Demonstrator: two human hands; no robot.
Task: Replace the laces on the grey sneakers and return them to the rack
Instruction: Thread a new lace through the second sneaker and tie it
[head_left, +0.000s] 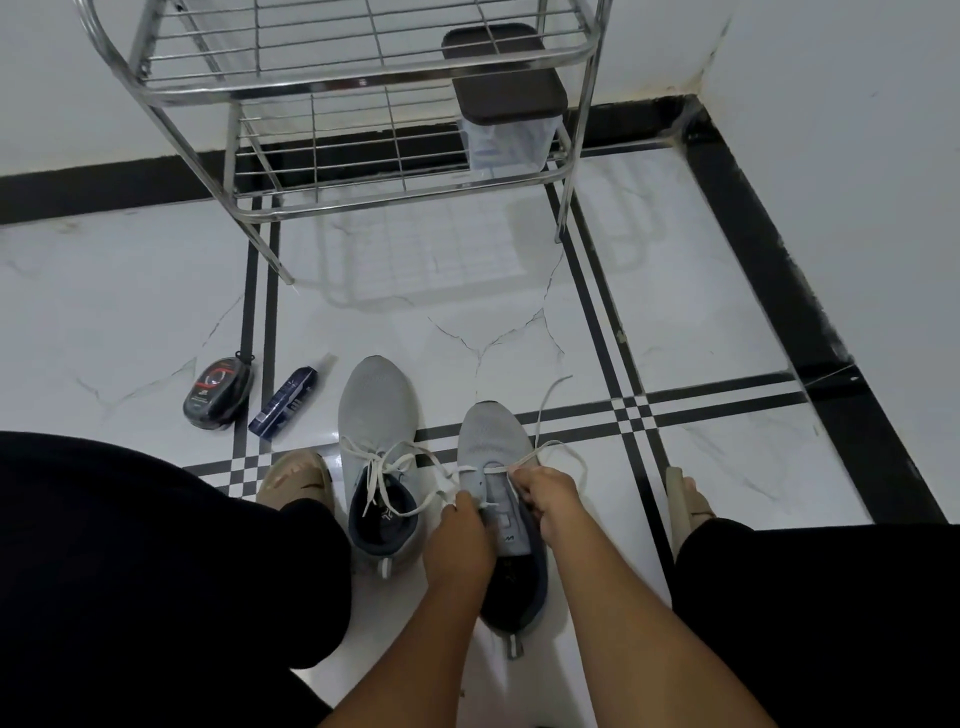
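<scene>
Head view: both hands (504, 512) pinch lace (540, 452) on sneaker (493, 441); polish tin (218, 395), rack (363, 104) beyond.

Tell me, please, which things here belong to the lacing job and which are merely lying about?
Part of the job:
right sneaker, its white lace pinched by left hand and right hand
left sneaker
metal rack

Lying about:
round polish tin
dark blue tube
lidded container on the rack

Two grey knit sneakers stand side by side on the tiled floor (519, 322), toes toward the metal rack (363, 78). The left sneaker (376, 410) is laced white; the right sneaker (491, 436) seems only partly threaded, its white lace (545, 405) trailing loose.
</scene>
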